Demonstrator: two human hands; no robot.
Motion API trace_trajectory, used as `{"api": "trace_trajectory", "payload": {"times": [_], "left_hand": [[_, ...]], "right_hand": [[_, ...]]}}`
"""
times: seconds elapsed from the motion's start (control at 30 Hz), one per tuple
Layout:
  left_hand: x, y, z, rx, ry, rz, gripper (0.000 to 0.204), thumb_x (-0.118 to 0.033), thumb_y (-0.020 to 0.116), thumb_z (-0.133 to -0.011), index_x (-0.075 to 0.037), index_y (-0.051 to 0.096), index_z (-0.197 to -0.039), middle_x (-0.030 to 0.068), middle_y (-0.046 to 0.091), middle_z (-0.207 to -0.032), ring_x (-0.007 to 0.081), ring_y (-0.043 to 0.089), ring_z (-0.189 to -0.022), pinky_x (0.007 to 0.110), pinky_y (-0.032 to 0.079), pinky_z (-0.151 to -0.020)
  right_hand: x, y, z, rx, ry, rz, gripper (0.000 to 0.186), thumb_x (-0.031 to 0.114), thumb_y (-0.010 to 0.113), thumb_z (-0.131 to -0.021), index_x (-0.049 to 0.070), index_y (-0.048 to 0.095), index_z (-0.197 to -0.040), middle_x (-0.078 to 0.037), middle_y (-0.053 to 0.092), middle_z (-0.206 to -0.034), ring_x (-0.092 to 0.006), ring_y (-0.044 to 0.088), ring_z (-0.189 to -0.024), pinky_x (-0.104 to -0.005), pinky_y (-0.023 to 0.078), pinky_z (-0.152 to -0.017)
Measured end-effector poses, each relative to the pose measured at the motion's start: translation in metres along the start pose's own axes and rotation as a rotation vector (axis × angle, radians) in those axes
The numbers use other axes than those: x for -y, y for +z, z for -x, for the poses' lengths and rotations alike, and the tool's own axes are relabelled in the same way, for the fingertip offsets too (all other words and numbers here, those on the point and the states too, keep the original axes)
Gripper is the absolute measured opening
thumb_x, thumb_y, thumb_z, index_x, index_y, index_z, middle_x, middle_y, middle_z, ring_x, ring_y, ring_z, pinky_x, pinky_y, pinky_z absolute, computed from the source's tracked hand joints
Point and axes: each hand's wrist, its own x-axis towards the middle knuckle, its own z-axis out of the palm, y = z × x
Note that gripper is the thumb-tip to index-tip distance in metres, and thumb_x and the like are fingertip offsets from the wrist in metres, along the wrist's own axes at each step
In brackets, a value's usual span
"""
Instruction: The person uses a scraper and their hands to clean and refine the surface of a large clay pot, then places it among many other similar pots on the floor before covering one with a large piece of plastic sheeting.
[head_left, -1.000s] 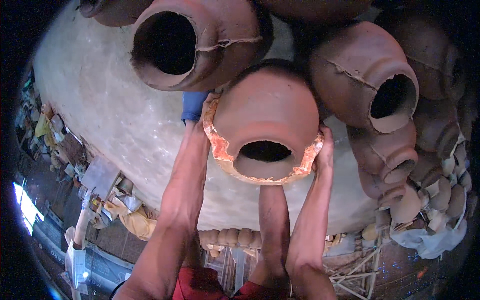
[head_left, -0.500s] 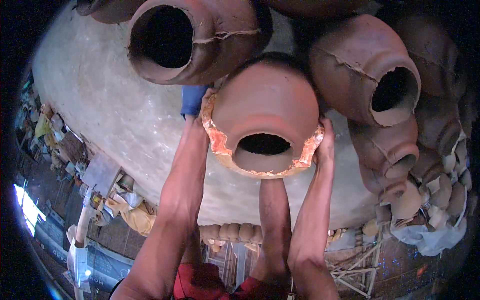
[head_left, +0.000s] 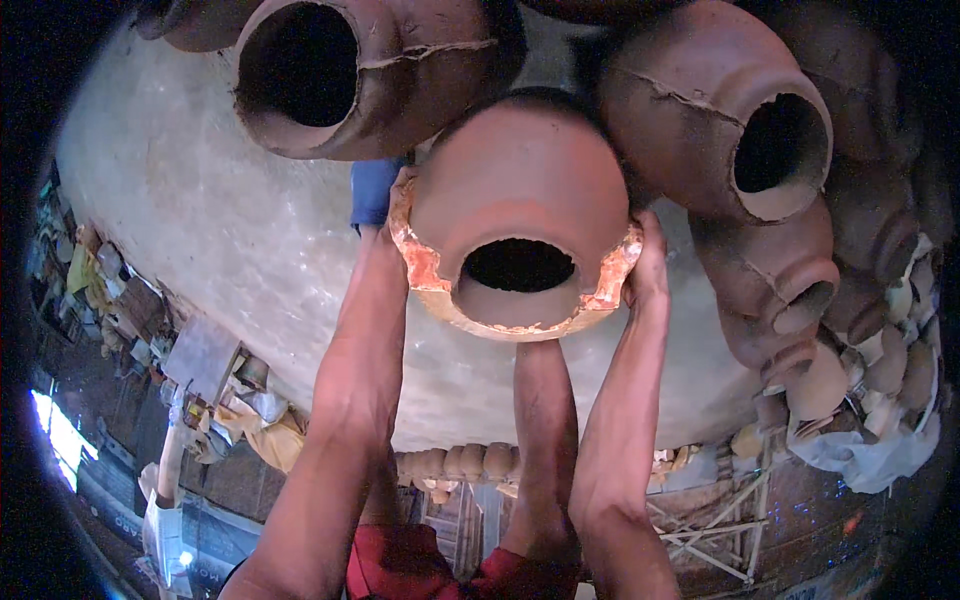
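Fingers of the left hand [head_left: 402,184], partly hidden, grip the left edge of a chipped orange-and-cream shell [head_left: 424,268] that cups a rounded reddish-brown clay pot [head_left: 518,170], set at centre between both hands; the right hand [head_left: 650,255], also partly hidden, grasps the shell's opposite edge; farther right lie larger brown clay pots [head_left: 665,115]. It looks like a two-handed holding step; moving on calls for even, level support from both sides
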Motion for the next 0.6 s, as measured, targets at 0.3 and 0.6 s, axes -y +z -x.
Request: {"api": "trace_trajectory", "payload": {"times": [0.3, 0.6], "left_hand": [[-0.004, -0.001, 0.023, -0.015, -0.003, -0.018, 0.063, -0.052, 0.047, -0.108, -0.017, 0.036, -0.158, 0.0171, 0.046, -0.156, 0.0371, 0.052, -0.135, 0.060, 0.044, -0.108], [-0.019, 0.020, 0.056, -0.054, -0.041, -0.067, 0.067, -0.054, 0.045, -0.109, -0.018, 0.031, -0.164, 0.0176, 0.042, -0.163, 0.0387, 0.050, -0.141, 0.062, 0.042, -0.112]], "right_hand": [[-0.003, 0.011, 0.021, -0.019, -0.081, -0.003, 0.053, 0.047, 0.046, -0.105, 0.001, 0.066, -0.123, -0.014, 0.074, -0.118, -0.0269, 0.072, -0.105, -0.0443, 0.058, -0.093], [-0.014, 0.003, 0.021, -0.067, -0.031, 0.018, 0.059, 0.050, 0.045, -0.106, 0.000, 0.064, -0.132, -0.014, 0.072, -0.128, -0.0276, 0.069, -0.116, -0.0445, 0.054, -0.101]]}}
